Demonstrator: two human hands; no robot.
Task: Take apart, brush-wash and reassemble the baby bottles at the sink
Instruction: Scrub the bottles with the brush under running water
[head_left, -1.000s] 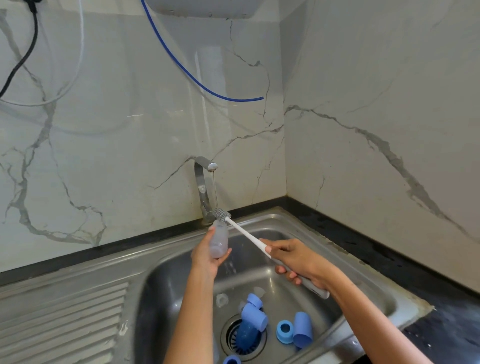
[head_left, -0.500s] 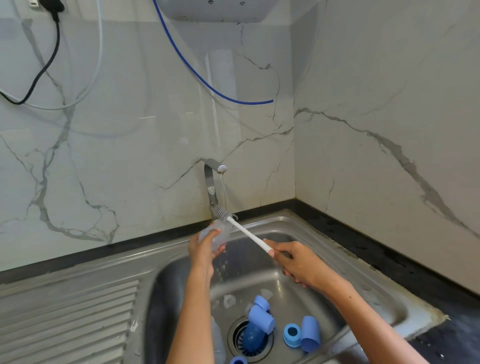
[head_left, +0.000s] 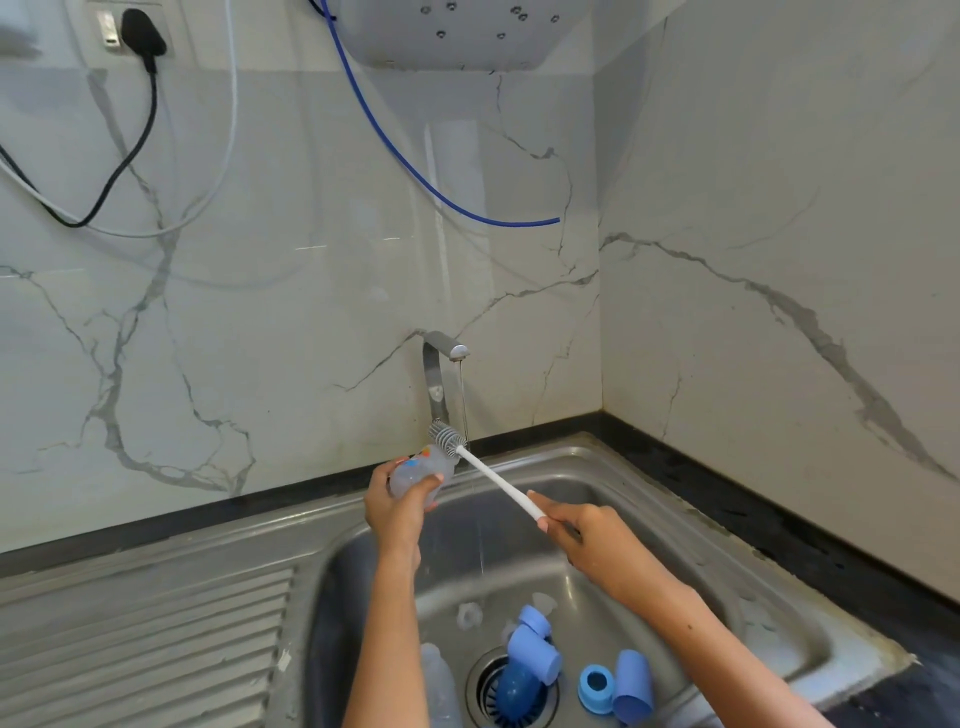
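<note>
Over the steel sink (head_left: 613, 467), the left hand (head_left: 397, 506) grips a clear baby bottle (head_left: 421, 470), tilted, mouth up-right toward the tap stream. The right hand (head_left: 589, 530) holds the bottle brush (head_left: 493, 480); its long axis slants up-left, bristle head just beyond the bottle's mouth, apparently outside it.

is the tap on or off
On: a thin stream of water falls from the faucet spout, past the bottle brush, into the sink.

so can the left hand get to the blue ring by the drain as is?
Probably not: left hand grips the clear bottle up at the tap, and the right forearm crosses above the blue ring.
</note>
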